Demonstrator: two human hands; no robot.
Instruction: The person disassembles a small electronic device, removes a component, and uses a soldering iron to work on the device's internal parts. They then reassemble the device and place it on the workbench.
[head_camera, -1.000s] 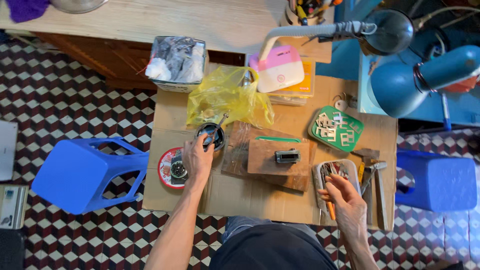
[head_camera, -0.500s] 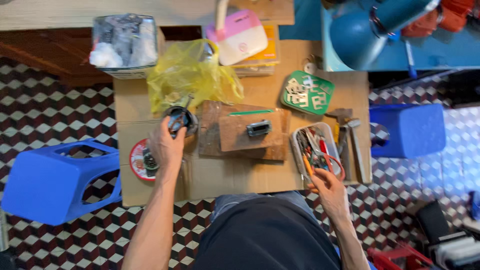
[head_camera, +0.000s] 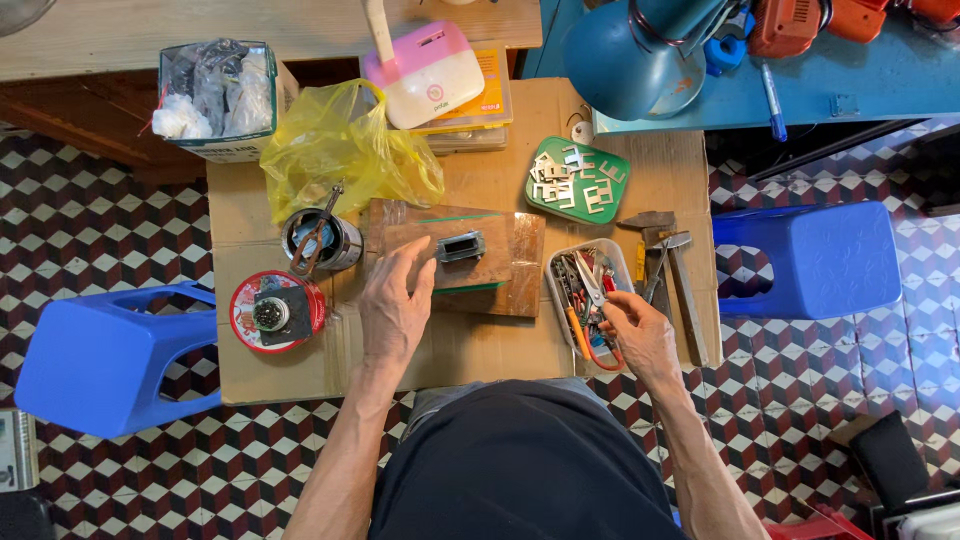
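My left hand (head_camera: 395, 305) lies open on the cardboard work surface (head_camera: 460, 350), its fingertips touching the left edge of a wooden block (head_camera: 500, 265). A small dark metal part (head_camera: 460, 246) sits on that block. My right hand (head_camera: 640, 335) is at the near end of a clear tray of hand tools (head_camera: 585, 285), fingers closed on a tool with orange handles (head_camera: 585, 345). A metal tin with pliers (head_camera: 320, 240) stands left of the block. In front of it lies a red round lid holding a dark part (head_camera: 275, 312).
A yellow plastic bag (head_camera: 335, 150), a pink and white box (head_camera: 435, 75) and a green tray of small metal pieces (head_camera: 577, 180) lie further back. Two hammers (head_camera: 670, 270) rest at the right edge. Blue stools (head_camera: 110, 355) (head_camera: 805, 260) flank the surface. A blue lamp (head_camera: 635, 50) hangs above.
My left hand has left the metal tin and moved right to the wooden block. My right hand stays at the tool tray. The view has shifted.
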